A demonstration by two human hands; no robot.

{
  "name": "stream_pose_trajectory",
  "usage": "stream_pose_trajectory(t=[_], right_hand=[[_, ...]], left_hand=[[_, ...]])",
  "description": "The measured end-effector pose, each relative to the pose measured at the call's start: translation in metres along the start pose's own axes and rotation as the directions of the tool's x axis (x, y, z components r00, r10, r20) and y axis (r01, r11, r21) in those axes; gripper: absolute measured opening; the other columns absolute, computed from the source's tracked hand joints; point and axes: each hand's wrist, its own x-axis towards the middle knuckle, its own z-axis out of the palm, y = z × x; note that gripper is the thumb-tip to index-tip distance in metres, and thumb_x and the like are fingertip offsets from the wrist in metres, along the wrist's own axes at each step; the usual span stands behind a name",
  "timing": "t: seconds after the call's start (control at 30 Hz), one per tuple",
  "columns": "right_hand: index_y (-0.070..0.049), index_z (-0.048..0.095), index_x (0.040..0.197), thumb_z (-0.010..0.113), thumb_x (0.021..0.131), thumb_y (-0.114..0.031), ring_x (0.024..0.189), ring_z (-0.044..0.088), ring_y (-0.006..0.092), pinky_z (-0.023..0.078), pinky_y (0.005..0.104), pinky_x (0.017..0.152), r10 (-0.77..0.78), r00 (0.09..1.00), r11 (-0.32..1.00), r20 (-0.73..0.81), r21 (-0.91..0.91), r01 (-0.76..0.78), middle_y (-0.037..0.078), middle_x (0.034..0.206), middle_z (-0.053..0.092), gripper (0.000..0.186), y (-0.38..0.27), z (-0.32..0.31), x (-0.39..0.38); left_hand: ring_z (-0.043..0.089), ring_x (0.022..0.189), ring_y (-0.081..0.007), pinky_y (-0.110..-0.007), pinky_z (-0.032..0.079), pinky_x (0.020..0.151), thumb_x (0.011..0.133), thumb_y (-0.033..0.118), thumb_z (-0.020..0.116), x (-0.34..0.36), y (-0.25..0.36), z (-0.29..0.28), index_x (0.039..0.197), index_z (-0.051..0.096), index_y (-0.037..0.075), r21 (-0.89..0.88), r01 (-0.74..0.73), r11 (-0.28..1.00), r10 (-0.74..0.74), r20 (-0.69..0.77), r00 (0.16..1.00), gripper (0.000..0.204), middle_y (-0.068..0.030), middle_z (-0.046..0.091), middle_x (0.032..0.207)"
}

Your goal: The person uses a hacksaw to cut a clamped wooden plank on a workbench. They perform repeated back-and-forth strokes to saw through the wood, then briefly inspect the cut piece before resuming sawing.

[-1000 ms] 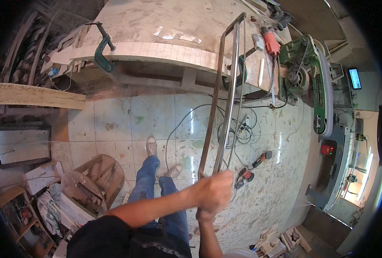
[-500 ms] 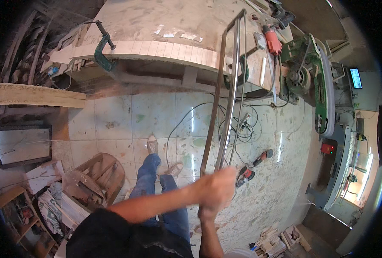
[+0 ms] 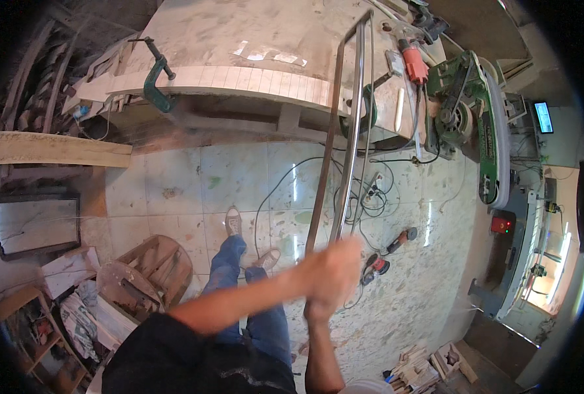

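Note:
A long, narrow frame of shiny metal bars (image 3: 348, 164) stretches away from me, its far end over the right part of the workbench (image 3: 206, 33). My left hand (image 3: 338, 266), somewhat blurred, is closed at the near end of this frame. Just below it, and partly covered by it, my right hand (image 3: 319, 303) is closed there too. My forearms cross close together at the wrists. What exactly sits inside my fists, a handle or the bars themselves, is hidden.
A green clamp (image 3: 155, 85) grips a scored wooden strip (image 3: 252, 80) along the bench edge. To the right stand a red power tool (image 3: 412, 60) and a green belt sander (image 3: 492, 144). Cables (image 3: 374, 197) and a sander (image 3: 375, 266) lie on the tiled floor.
Both hands have shifted slightly away from me, and the metal frame has slid a little farther over the bench with them. My feet stay in the same place.

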Motion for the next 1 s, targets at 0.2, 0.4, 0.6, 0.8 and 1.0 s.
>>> stream_pose_trajectory(t=[0.2,0.4,0.6,0.8,1.0], right_hand=[[-0.006,0.056,0.091,0.060,0.088,-0.015,0.075,0.056,0.0205,0.045,0.0364,0.064,-0.256,0.967,0.185,0.021,0.982,0.027,0.005,0.082,0.055,0.011,-0.046,0.018,0.066],[0.004,0.057,0.083,0.065,0.084,-0.013,0.062,0.051,0.0105,0.040,0.0298,0.054,-0.479,0.862,-0.393,0.165,0.838,-0.379,0.004,0.069,0.058,0.019,-0.039,0.008,0.114],[-0.013,0.053,0.086,0.054,0.092,-0.023,0.067,0.055,0.0209,0.044,0.0397,0.058,-0.021,1.000,1.000,-0.001,-0.019,0.021,0.002,0.075,0.052,0.012,0.009,0.001,-0.013],[-0.001,0.052,0.108,0.058,0.086,-0.012,0.083,0.055,0.0174,0.044,0.0325,0.070,-0.351,0.936,-0.092,0.034,0.993,-0.071,0.007,0.098,0.057,0.025,-0.048,0.038,0.086],[0.001,0.052,0.100,0.057,0.084,-0.009,0.055,0.049,0.0097,0.039,0.0275,0.046,-0.441,0.895,-0.389,0.067,0.884,-0.258,0.003,0.076,0.058,0.019,-0.035,0.065,0.081]], left_hand=[[0.054,0.074,-0.0315,-0.041,0.049,0.072,0.057,0.012,0.064,0.059,-0.091,-0.028,0.062,0.058,-0.002,0.138,0.045,0.989,-0.047,0.009,0.999,0.015,-0.0203,0.057,0.077],[0.047,0.068,-0.0295,-0.040,0.041,0.062,0.056,0.014,0.062,0.142,-0.126,-0.064,0.049,0.050,0.003,0.184,-0.123,0.975,0.132,-0.036,0.991,0.018,-0.0144,0.045,0.062],[0.050,0.067,-0.0299,-0.041,0.047,0.070,0.052,0.016,0.061,-0.020,0.024,0.001,0.055,0.051,0.004,-0.106,-0.074,0.992,0.073,-0.014,0.997,0.015,-0.0133,0.052,0.067],[0.050,0.072,-0.0318,-0.043,0.043,0.065,0.062,0.009,0.061,0.101,-0.120,-0.043,0.062,0.052,0.001,0.168,-0.144,0.975,0.153,-0.046,0.987,0.011,-0.0167,0.047,0.071],[0.045,0.067,-0.0325,-0.042,0.040,0.061,0.054,0.013,0.061,0.100,-0.098,-0.038,0.054,0.049,0.002,0.048,-0.096,0.994,0.098,-0.032,0.995,0.016,-0.0173,0.047,0.068]])
